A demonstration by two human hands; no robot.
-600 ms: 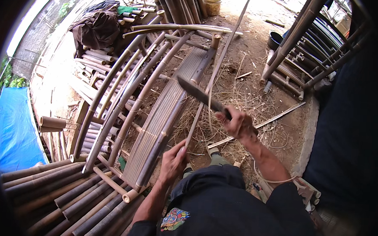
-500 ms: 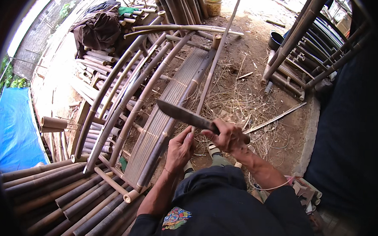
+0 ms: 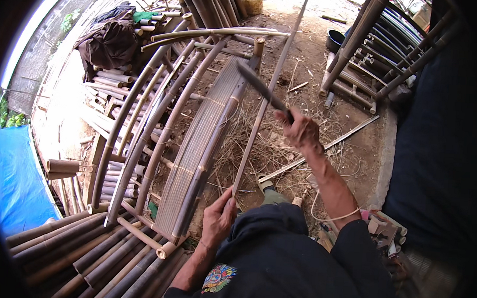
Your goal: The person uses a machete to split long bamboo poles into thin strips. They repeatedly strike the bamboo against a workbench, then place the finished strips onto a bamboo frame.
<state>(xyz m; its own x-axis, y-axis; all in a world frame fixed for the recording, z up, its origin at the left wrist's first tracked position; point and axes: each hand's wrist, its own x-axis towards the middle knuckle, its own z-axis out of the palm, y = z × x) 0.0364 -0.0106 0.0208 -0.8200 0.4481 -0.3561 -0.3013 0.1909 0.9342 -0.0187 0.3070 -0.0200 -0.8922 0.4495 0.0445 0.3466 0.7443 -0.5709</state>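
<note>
My right hand (image 3: 302,133) is wrapped round the handle of a machete (image 3: 257,84), its dark blade pointing up and to the left across the bamboo strip. The long, narrow bamboo strip (image 3: 257,125) runs from my body toward the far edge of the view. Its near end is pinched by my left hand (image 3: 219,217) between thumb and fingers, close to my waist. Left of the strip is a bamboo bench (image 3: 195,157) with a seat of thin slats, lying beside curved bamboo rails (image 3: 170,118).
Bamboo poles (image 3: 98,255) are piled at the lower left, near a blue tarp (image 3: 18,175). Thin shavings (image 3: 249,144) litter the dirt floor. Another bamboo frame (image 3: 355,74) stands far right, beside a black bowl (image 3: 335,39). A bucket (image 3: 252,1) stands at the back.
My right hand has moved the machete away and up along the strip, turning its blade farther upward. My left hand, still gripping the strip, has come down closer to my body.
</note>
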